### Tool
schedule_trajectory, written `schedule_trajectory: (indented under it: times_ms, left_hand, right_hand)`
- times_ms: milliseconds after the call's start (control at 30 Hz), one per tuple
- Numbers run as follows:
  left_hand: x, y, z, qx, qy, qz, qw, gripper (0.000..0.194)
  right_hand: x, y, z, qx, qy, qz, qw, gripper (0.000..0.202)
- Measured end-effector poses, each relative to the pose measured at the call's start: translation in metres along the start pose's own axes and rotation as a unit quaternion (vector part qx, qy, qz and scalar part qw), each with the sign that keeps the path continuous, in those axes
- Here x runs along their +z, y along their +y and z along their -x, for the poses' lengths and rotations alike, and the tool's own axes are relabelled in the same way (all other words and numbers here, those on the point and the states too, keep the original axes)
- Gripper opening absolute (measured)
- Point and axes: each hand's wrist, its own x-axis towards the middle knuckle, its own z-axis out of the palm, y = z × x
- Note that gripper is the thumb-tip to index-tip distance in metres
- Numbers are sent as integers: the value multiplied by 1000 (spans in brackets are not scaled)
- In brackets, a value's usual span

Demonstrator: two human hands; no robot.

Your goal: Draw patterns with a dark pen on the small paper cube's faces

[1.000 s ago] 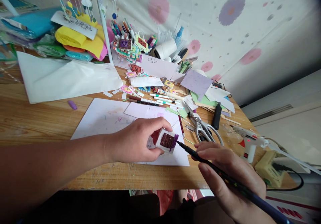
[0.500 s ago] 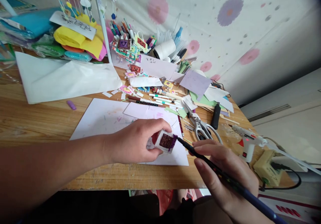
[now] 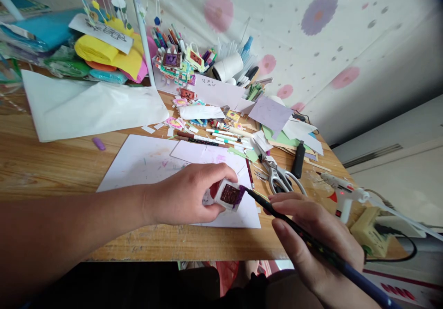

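Between thumb and fingers, my left hand [image 3: 194, 193] grips a small white paper piece [image 3: 228, 196] with a dark brown square at its centre and purple colouring on its right edge. My right hand [image 3: 314, 235] is closed around a dark marker pen [image 3: 294, 226] with a black front end and a blue rear. The pen's tip meets or nearly meets the purple edge. Beneath both lies a large white sheet [image 3: 138, 166] bearing faint colour marks, with a smaller sheet [image 3: 204, 152] on top. The fingers of the left hand behind the piece are partly hidden.
Scissors [image 3: 282, 177], a black stick-like object [image 3: 298, 159] and a glue gun [image 3: 342, 196] with a red light lie to the right. Several pens [image 3: 221, 138], paper scraps and a pen holder [image 3: 228, 67] stand behind. A purple crayon-like piece [image 3: 98, 143] lies left.
My right hand and the pen have shifted slightly to the right. The purple patch on the piece's edge looks a little fuller. My left hand stays almost still.
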Motion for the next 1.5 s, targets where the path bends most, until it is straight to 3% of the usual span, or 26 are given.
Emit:
schedule_trajectory:
  times_ms: [900, 1500]
  left_hand:
    - [-1, 1, -1, 6, 2, -1, 1000, 39]
    - [-1, 1, 0, 5, -5, -1, 1000, 38]
  right_hand:
    - [-2, -2, 1, 7, -1, 7, 1000, 18]
    - [-2, -10, -2, 51, 12, 38, 998, 9]
